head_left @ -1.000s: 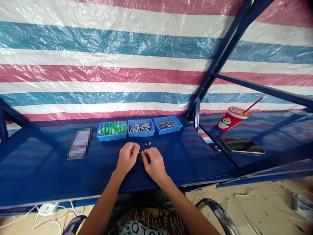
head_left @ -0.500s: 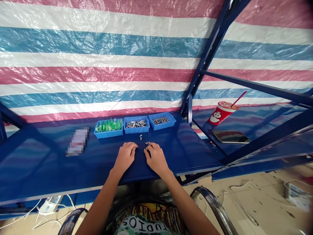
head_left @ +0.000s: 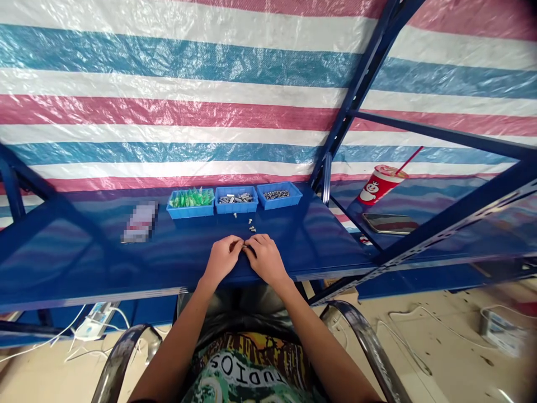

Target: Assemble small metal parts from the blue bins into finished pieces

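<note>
My left hand (head_left: 224, 259) and my right hand (head_left: 265, 258) meet at the fingertips just above the blue table, both closed in a pinch. Whatever lies between the fingertips is too small and too covered to name. A little beyond them on the table lie a few small metal pieces (head_left: 252, 229), with another small piece (head_left: 235, 215) nearer the bins. Behind these stand three blue bins in a row: the left bin (head_left: 191, 212) holds green packets, the middle bin (head_left: 236, 208) silvery metal pieces, the right bin (head_left: 282, 202) smaller metal pieces.
A pixelated flat object (head_left: 141, 223) lies on the table (head_left: 180, 246) at left. Past the blue metal frame (head_left: 348, 112) on the right are a red cup (head_left: 375, 186) with a straw and a phone (head_left: 389, 224). Chair armrests (head_left: 361, 330) flank me; a striped sheet hangs behind.
My hands have come together from being apart, fingertips now meeting. The small metal pieces beyond them lie in a different arrangement. The view has shifted slightly.
</note>
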`<control>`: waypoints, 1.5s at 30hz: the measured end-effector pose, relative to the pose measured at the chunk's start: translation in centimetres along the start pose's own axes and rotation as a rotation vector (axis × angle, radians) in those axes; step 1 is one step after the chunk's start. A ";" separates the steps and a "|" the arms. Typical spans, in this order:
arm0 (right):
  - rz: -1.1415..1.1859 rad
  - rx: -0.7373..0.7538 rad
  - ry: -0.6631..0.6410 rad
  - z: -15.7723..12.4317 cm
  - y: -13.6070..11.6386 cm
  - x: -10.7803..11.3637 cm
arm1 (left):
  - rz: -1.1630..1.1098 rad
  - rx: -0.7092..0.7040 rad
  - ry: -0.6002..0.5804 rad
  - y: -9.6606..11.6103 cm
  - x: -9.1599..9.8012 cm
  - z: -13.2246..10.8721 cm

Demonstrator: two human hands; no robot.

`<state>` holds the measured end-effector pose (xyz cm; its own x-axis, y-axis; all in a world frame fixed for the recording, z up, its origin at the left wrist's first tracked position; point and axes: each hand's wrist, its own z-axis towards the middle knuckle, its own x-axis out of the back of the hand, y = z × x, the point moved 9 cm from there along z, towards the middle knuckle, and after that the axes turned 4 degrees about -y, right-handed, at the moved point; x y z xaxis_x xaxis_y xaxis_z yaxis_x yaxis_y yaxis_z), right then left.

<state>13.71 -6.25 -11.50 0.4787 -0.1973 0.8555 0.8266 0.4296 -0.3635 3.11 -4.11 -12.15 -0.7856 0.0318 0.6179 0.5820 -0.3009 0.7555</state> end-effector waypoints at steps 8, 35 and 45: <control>0.030 -0.013 0.001 0.4 0.6 -0.6 | -0.030 0.016 0.049 -0.7 -0.2 -0.1; 0.305 -0.021 0.036 0.8 1.8 -0.4 | -0.236 -0.094 0.087 -0.6 -0.1 -0.2; 0.507 0.011 0.104 0.4 2.1 0.2 | -0.156 -0.068 -0.005 -0.3 -0.6 -0.4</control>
<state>15.44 -5.03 -11.92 0.8459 -0.0480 0.5311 0.4798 0.5031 -0.7188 3.29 -4.38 -12.82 -0.8643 0.0882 0.4951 0.4371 -0.3553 0.8263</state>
